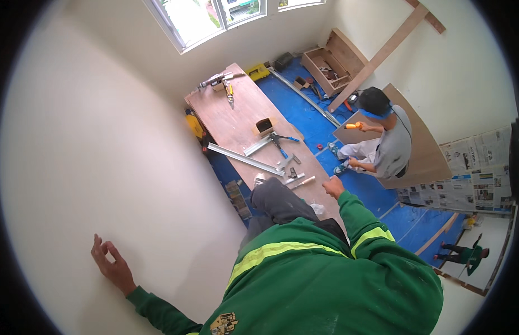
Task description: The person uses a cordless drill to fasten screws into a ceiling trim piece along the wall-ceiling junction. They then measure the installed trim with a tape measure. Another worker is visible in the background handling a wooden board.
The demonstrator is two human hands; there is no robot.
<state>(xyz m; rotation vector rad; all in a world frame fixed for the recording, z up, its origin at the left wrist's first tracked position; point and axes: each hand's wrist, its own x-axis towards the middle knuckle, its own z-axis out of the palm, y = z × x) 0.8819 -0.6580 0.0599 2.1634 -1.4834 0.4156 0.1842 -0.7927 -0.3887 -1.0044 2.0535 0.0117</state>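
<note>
My left hand (113,267) is raised in front of the cream wall (64,184), fingers stretched and apart, with nothing visible in it; whether it touches the wall I cannot tell. My right hand (334,187) is closed, its fingers curled over the right edge of the wooden bench (243,100). What it may hold is hidden. Near it on the bench lie a tool with a pale handle (303,183) and a crumpled clear plastic piece (317,209). Farther up are a blue-and-black hand tool (282,149), a metal channel (245,159) and a small open box (264,127).
A person (391,145) in a cap sits on the right, holding an orange-yellow tool (353,126). Blue sheeting (287,89) covers the floor. An open wooden toolbox (333,70) stands at the back, a yellow case (257,72) beside the bench, a slanted plank (391,47) against the wall.
</note>
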